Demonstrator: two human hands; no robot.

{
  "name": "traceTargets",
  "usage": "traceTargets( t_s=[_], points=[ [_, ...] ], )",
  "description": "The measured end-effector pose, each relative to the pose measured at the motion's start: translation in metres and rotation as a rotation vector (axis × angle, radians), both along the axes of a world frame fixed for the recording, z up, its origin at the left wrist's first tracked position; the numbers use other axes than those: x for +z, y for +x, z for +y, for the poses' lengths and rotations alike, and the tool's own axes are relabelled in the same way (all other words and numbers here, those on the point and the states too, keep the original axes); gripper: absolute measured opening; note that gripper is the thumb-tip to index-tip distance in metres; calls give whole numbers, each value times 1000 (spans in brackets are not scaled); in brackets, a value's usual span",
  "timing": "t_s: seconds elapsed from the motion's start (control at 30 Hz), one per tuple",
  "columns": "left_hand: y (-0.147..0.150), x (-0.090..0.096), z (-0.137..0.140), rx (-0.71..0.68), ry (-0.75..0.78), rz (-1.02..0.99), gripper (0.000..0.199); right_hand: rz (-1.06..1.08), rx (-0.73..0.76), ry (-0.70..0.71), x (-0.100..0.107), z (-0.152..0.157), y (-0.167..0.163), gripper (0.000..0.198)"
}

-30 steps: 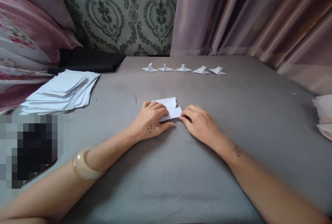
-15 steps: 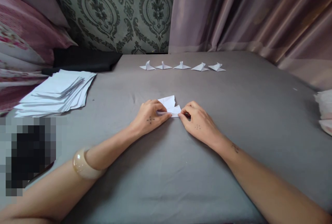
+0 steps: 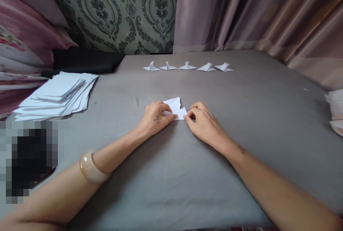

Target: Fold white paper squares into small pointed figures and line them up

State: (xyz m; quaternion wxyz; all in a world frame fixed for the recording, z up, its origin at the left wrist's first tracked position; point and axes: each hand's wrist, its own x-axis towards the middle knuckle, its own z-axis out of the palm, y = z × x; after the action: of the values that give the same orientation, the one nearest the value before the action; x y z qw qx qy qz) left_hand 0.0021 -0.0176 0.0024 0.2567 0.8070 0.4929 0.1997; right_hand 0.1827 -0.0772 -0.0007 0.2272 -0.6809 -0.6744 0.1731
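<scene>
A small white sheet of folded paper point(image 3: 173, 104) lies on the grey cloth between my hands, with creases and a notch on its right side. My left hand point(image 3: 158, 116) is closed on its left part, thumb along the near edge and fingers curled over it. With thumb and forefinger, my right hand point(image 3: 202, 122) pinches the paper's near right corner. Part of the paper is hidden under my left fingers. A pale bangle point(image 3: 93, 168) sits on my left forearm.
Several folded paper figures point(image 3: 187, 66) stand in a row near the far edge. At the left lies a stack of white paper point(image 3: 57, 93), with a black cloth point(image 3: 88, 59) behind it. A whitish bundle point(image 3: 336, 109) is at the right edge.
Both hands keep their hold on the paper with almost no movement. The near flap looks slightly flatter. The whole view has shifted a little.
</scene>
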Motion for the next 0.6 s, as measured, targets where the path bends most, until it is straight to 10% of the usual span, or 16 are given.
traceTargets(
  t_s=[0.6],
  points=[
    [3, 5, -3, -6, 12, 47, 26, 429, 57, 6, 8, 11, 15, 11]
  ],
)
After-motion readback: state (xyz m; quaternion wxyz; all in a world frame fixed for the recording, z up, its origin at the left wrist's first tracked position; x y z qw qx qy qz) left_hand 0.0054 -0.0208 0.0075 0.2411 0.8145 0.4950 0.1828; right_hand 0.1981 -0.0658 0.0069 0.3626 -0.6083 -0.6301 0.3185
